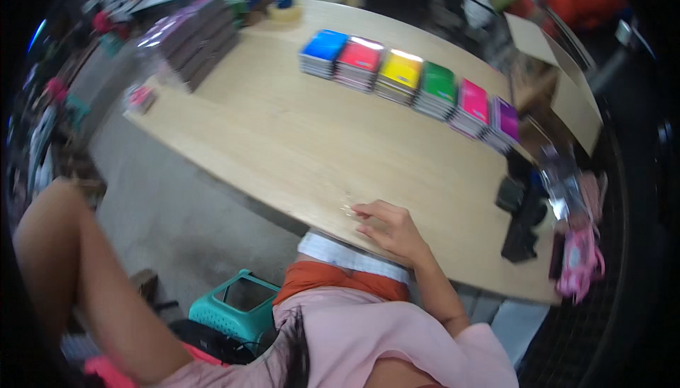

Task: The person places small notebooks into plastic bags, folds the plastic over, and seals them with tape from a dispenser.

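Note:
My right hand [394,228] is over the near edge of the light wooden table [283,140], its fingers bent but apart, with nothing seen between them. Close to the index fingertip is a small shiny speck [346,209], too small to name. My left arm [60,239] is raised and bent at the left side, and its hand falls outside the picture. Across the far side of the table runs a row of notebook stacks: blue [326,44], red [360,55], yellow [401,69], green [437,83], pink [473,102] and purple [505,118].
Plastic-wrapped packs [195,41] sit at the table's far left, near a tape roll [285,12] and a small pink-and-white item [140,97]. At right lie black objects [520,211] and a pink pouch [579,260]. A cardboard box [535,62] stands beyond; a green stool [237,303] is below left.

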